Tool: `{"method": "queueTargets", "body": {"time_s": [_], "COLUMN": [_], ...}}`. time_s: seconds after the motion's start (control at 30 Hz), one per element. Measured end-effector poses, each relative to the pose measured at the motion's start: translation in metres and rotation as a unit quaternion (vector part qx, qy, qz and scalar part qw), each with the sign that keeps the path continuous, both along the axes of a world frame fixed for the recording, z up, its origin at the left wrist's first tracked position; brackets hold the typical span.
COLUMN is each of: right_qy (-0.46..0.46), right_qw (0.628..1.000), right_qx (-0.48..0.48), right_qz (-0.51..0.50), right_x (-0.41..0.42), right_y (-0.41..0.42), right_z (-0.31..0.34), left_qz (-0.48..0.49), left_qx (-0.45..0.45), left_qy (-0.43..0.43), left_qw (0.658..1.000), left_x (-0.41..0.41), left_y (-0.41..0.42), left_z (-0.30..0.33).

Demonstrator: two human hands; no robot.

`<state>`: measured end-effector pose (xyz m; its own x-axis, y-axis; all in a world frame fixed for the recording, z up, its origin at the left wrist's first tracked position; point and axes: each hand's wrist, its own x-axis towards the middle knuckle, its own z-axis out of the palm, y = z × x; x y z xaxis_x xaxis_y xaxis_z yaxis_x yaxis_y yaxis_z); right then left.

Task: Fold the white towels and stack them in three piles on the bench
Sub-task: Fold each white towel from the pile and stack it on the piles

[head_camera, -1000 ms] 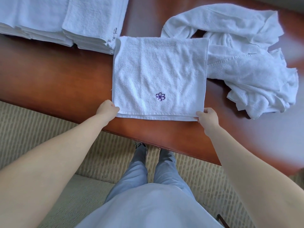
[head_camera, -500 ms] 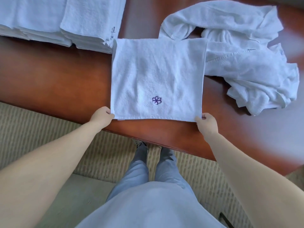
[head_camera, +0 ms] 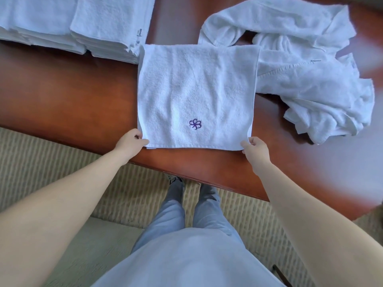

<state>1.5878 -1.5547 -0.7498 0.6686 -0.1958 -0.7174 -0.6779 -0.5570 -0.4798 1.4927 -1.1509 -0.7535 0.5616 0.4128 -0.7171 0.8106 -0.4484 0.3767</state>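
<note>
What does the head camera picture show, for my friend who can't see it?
Two hands, left hand and right hand, pinch the near corners of a folded white towel on a brown bench. Folded stacks sit far left; unfolded towels lie right.

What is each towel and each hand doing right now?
Flat white towel with purple flower logo: folded, lying on the bench, near corners held.
Crumpled white towels: unfolded heap.
Folded white towel stacks: piled neatly.
Left hand: pinches the near left corner.
Right hand: pinches the near right corner.
</note>
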Motion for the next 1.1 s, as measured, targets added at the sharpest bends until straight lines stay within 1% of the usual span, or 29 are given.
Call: {"method": "queueTargets", "body": {"time_s": [0.17, 0.23, 0.37, 0.47, 0.53, 0.6, 0.7, 0.83, 0.93, 1.1], "right_qy": [-0.01, -0.007, -0.002, -0.001, -0.001, -0.006, -0.021, -0.057, -0.074, -0.116], "right_qw": [1.0, 1.0, 0.999, 0.998, 0.996, 0.994, 0.989, 0.971, 0.955, 0.916], "right_qx": [0.006, 0.013, 0.019, 0.029, 0.038, 0.043, 0.06, 0.108, 0.144, 0.241], "right_qz": [0.006, -0.001, -0.025, -0.055, -0.079, -0.101, -0.133, -0.205, -0.248, -0.298], "right_x": [-0.003, -0.001, 0.004, 0.005, 0.005, 0.006, 0.01, 0.018, 0.025, 0.041], "right_y": [-0.007, -0.008, -0.011, -0.012, -0.013, -0.015, -0.013, -0.005, 0.002, 0.009], "right_z": [0.005, 0.008, 0.015, 0.02, 0.027, 0.037, 0.06, 0.097, 0.124, 0.18], "left_qz": [-0.015, -0.008, 0.043, 0.056, 0.105, 0.166, 0.247, 0.342, 0.377, 0.397], "left_qx": [-0.013, -0.021, -0.056, -0.038, -0.049, -0.09, -0.157, -0.23, -0.278, -0.321], "left_qy": [0.009, 0.016, 0.028, 0.006, -0.02, -0.047, -0.076, -0.121, -0.154, -0.223], "left_qw": [1.0, 1.0, 0.997, 0.998, 0.993, 0.981, 0.953, 0.903, 0.87, 0.83], "left_x": [0.001, 0.001, 0.003, 0.003, 0.003, 0.003, 0.006, 0.023, 0.039, 0.061], "left_y": [0.003, 0.003, 0.005, 0.006, 0.006, 0.007, 0.009, 0.012, 0.016, 0.019], "left_z": [0.001, 0.0, -0.001, 0.001, 0.006, 0.017, 0.04, 0.076, 0.107, 0.173]}}
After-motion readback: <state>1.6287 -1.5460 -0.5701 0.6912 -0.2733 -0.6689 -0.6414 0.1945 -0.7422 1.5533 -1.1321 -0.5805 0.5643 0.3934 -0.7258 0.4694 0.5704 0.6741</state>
